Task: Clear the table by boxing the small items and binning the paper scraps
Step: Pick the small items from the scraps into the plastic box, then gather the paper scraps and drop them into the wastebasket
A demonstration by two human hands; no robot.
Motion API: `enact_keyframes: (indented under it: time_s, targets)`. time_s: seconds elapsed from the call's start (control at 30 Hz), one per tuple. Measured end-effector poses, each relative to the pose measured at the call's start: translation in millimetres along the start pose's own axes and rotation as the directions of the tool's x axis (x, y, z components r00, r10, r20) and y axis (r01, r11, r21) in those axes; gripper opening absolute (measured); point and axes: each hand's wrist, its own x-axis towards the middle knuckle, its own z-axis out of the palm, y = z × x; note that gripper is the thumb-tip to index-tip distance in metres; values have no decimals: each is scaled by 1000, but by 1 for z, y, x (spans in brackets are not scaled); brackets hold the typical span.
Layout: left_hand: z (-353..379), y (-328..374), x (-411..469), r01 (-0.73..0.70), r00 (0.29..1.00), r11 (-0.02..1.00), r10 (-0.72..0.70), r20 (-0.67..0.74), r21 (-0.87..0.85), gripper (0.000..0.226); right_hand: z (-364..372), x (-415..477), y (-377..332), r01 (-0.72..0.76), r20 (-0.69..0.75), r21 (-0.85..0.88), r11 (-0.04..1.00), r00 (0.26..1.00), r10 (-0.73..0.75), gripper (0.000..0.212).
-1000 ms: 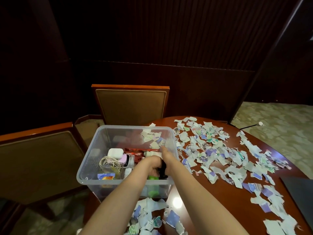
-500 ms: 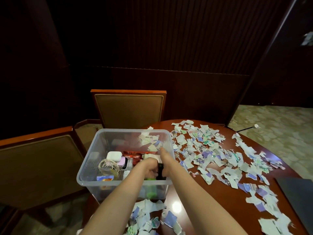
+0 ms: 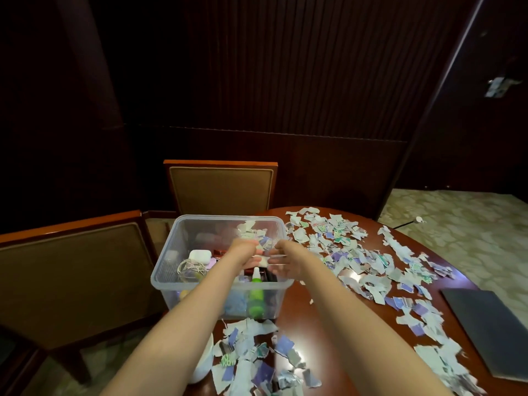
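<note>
A clear plastic box stands at the table's left edge. It holds a white earbud case, a coiled cable, a green bottle with a white cap, a black item and a few scraps. Both hands hover over the box's right half, slightly blurred. My left hand has loosely curled fingers and nothing in it. My right hand is open, its fingers spread toward the left. Torn paper scraps cover the table to the right, and another heap of scraps lies in front of the box.
The dark wooden table is rounded. A dark grey flat pad lies at its right edge. A white rounded container sits at the near left edge. Two padded chairs stand behind and left of the box.
Both hands held a black item over the box's front corner. They have let it go, lifted and moved apart. The black item now lies in the box beside the green bottle.
</note>
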Motion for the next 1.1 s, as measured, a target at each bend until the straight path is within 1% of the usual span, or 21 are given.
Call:
enact_keyframes:
  time_s: [0.1, 0.27, 0.43, 0.57, 0.7, 0.8, 0.87, 0.9, 0.93, 1.0, 1.03, 1.07, 1.1]
  targets:
    - [-9, -1, -17, -35, 999, 992, 33, -18, -119, 35, -5, -16, 8, 23, -34, 2, 1000, 999, -23, 26]
    - [-24, -9, -37, -55, 998, 979, 52, -18, -195, 33, -3, -41, 23, 32, -38, -18, 999, 999, -33, 21]
    - [-29, -17, -62, -85, 995, 979, 92, 29, -185, 23, 5, -52, 38, 43, -42, -28, 999, 998, -44, 20]
    - [-31, -26, -73, -101, 995, 982, 102, -1, -159, 22, 9, -57, 49, 26, -35, -77, 997, 999, -29, 19]
    - [-30, -35, -76, -93, 995, 980, 88, -37, -177, 26, 3, -56, 53, 44, -15, -167, 985, 999, -48, 20]
    - [-24, -46, -78, -101, 994, 988, 95, -55, -117, 28, -4, -51, 59, 78, 25, -280, 957, 997, -73, 16]
    - [-15, -58, -76, -105, 994, 992, 102, -42, -73, 30, -7, -45, 68, 137, 55, -389, 911, 991, -126, 13]
    - [-9, -65, -73, -106, 994, 992, 104, -24, -62, 30, -9, -41, 75, 188, 66, -449, 874, 982, -177, 12]
    - [-4, -73, -71, -105, 994, 993, 105, -13, -48, 30, -10, -36, 83, 251, 82, -518, 818, 966, -245, 13]
    - [7, -91, -65, -120, 992, 993, 120, -32, 13, 31, -14, -24, 102, 357, 136, -674, 647, 920, -366, 25]
    - [11, -101, -61, -140, 988, 986, 145, -48, 95, 30, -16, -21, 111, 386, 176, -737, 554, 902, -394, 30]
    - [15, -112, -58, -164, 982, 966, 180, -63, 198, 29, -17, -18, 120, 406, 218, -770, 492, 892, -395, 34]
    - [18, -122, -56, -189, 973, 936, 219, -69, 298, 27, -18, -13, 128, 425, 255, -781, 457, 886, -387, 36]
